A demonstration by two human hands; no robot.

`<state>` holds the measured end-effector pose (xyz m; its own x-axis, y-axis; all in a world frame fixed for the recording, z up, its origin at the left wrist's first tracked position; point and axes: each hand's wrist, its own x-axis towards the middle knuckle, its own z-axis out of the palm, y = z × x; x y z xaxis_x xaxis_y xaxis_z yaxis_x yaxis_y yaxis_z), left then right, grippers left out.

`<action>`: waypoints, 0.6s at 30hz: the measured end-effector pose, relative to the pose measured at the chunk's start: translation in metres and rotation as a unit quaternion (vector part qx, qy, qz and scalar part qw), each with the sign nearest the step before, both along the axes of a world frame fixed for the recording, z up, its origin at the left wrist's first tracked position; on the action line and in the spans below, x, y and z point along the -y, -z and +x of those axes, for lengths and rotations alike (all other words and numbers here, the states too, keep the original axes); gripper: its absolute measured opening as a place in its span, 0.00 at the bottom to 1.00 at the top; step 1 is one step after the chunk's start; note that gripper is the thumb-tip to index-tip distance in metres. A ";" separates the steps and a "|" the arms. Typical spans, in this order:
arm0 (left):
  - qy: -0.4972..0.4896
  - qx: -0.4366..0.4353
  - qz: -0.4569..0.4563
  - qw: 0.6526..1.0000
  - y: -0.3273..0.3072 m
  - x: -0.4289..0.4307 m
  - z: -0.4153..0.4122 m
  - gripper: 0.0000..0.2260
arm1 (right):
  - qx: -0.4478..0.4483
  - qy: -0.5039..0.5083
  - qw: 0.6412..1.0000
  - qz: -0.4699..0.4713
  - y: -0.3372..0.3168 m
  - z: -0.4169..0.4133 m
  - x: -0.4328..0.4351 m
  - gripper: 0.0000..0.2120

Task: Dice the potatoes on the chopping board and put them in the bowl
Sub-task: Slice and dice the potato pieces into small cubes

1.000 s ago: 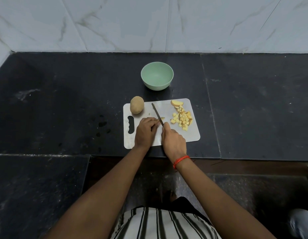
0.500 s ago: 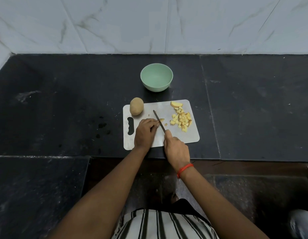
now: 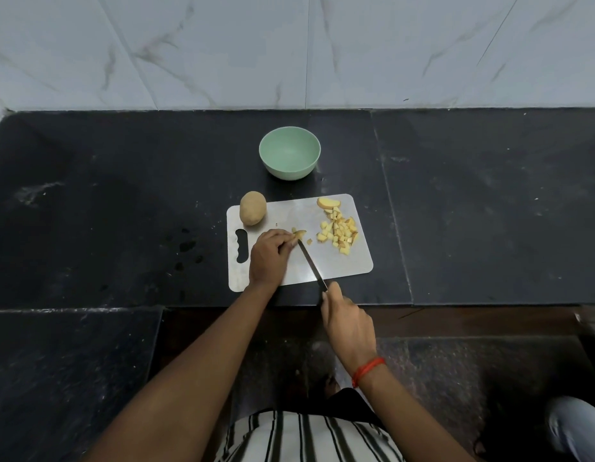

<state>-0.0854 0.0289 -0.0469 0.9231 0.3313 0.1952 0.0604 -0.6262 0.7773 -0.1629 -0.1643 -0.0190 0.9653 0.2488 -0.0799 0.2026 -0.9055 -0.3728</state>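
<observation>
A white chopping board (image 3: 336,265) lies on the black counter. On its far left corner sits a whole brown potato (image 3: 252,208). A heap of diced potato (image 3: 339,232) and one potato slice (image 3: 328,203) lie on the board's right part. My left hand (image 3: 268,255) pinches a small potato piece (image 3: 299,234) against the board. My right hand (image 3: 348,323) grips the handle of a knife (image 3: 311,261), pulled back past the board's near edge, with the blade tip at that piece. The green bowl (image 3: 289,157) stands beyond the board with nothing in it.
The black stone counter (image 3: 489,208) runs wide to both sides, with wet spots (image 3: 187,245) left of the board. A marble-tiled wall (image 3: 289,48) closes the back. The counter's front edge lies just under my right hand.
My right hand has drawn the knife back toward me, off the board's near edge; the blade now points at the piece from the near side. My left hand stays on the piece.
</observation>
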 end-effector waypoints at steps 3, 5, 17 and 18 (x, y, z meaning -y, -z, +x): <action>0.016 -0.010 -0.008 1.000 -0.003 -0.003 0.001 0.10 | 0.007 0.013 0.999 0.039 -0.003 -0.005 -0.003 0.09; 0.020 -0.011 -0.002 1.000 -0.003 -0.006 -0.001 0.10 | 0.019 0.021 0.998 0.053 -0.003 0.000 -0.008 0.09; 0.018 -0.003 0.072 0.997 0.012 -0.010 -0.003 0.08 | 0.049 0.009 0.997 0.057 -0.006 0.058 -0.050 0.11; 0.019 -0.001 0.074 0.997 0.012 -0.010 -0.003 0.08 | 0.047 0.004 0.997 0.053 -0.004 0.060 -0.053 0.11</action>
<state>-0.0880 0.0390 -0.0590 0.9345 0.2644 0.2384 0.0358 -0.7360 0.6760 -0.1030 -0.1112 -0.0149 0.9694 0.2428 0.0372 0.2335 -0.8639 -0.4462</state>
